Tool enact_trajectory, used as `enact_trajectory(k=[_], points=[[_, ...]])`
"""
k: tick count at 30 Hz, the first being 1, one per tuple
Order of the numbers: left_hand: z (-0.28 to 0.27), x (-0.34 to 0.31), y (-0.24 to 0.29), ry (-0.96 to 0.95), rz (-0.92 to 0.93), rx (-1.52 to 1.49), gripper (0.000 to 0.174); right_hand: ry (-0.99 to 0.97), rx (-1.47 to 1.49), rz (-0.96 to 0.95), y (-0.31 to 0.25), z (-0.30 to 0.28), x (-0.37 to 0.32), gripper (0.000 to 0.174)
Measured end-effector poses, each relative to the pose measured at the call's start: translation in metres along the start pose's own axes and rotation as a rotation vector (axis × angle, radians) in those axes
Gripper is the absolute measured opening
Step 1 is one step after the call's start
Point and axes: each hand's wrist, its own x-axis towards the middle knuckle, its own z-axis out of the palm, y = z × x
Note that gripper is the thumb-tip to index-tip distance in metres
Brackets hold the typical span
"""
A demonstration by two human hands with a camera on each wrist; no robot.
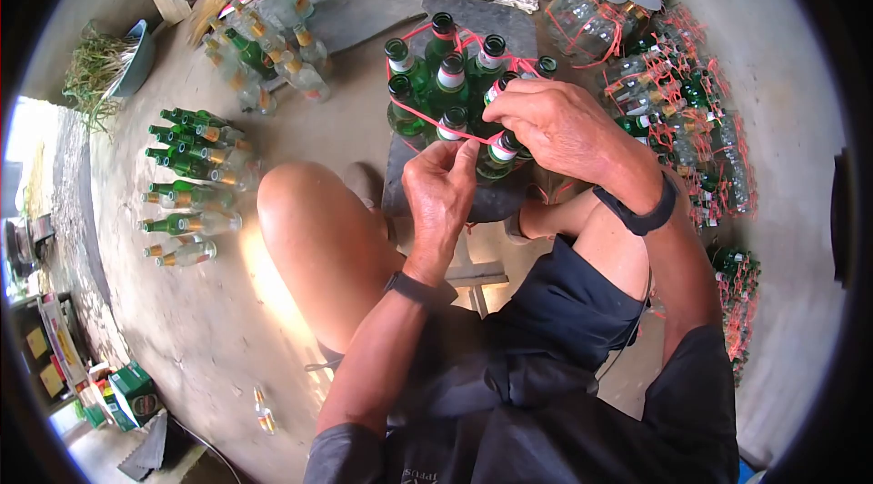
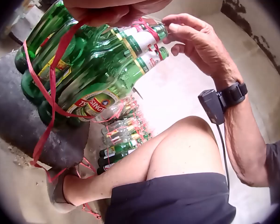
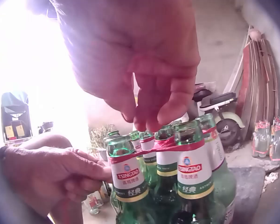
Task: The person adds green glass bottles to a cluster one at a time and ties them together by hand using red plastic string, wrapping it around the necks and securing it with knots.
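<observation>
A cluster of green beer bottles (image 1: 450,79) stands upright on a dark slab, with red plastic twine (image 1: 427,114) round the necks. My left hand (image 1: 441,184) is at the near side of the cluster, pinching the twine between thumb and finger beside a bottle neck. In the left wrist view, more twine (image 2: 52,88) hangs from this hand down the bottles' side. My right hand (image 1: 568,134) reaches over the right side of the cluster. Its loosely bent fingers (image 3: 170,105) hang at the bottle mouths, above a twine-wrapped neck (image 3: 189,163).
The dark slab (image 1: 414,179) sits low between the person's knees. Green-necked bottles (image 1: 195,157) and clear bottles (image 1: 305,75) stand on the floor to the left. Twine-tied bundles (image 1: 677,93) line the right wall. A broom (image 1: 211,13) lies at the back left.
</observation>
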Motion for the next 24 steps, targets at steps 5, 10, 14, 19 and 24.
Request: enact_trajectory(k=[5, 10, 14, 19, 24], points=[[0.002, 0.002, 0.002, 0.046, -0.024, 0.058, 0.033, -0.269, 0.125, 0.088, 0.003, 0.002, 0.022, 0.02], [0.006, 0.005, -0.008, 0.107, 0.022, 0.075, 0.04, -0.435, 0.199, 0.121, 0.012, 0.004, 0.032, 0.021], [0.006, 0.006, -0.008, 0.076, -0.05, 0.102, 0.043, -0.541, 0.422, 0.177, 0.027, 0.009, 0.037, 0.025], [0.007, 0.006, -0.006, 0.068, -0.06, 0.104, 0.047, -0.626, 0.305, 0.209, 0.023, 0.008, 0.042, 0.027], [0.009, 0.005, -0.013, 0.038, 0.014, 0.028, 0.043, -0.534, -0.132, 0.04, 0.004, 0.001, 0.042, 0.021]])
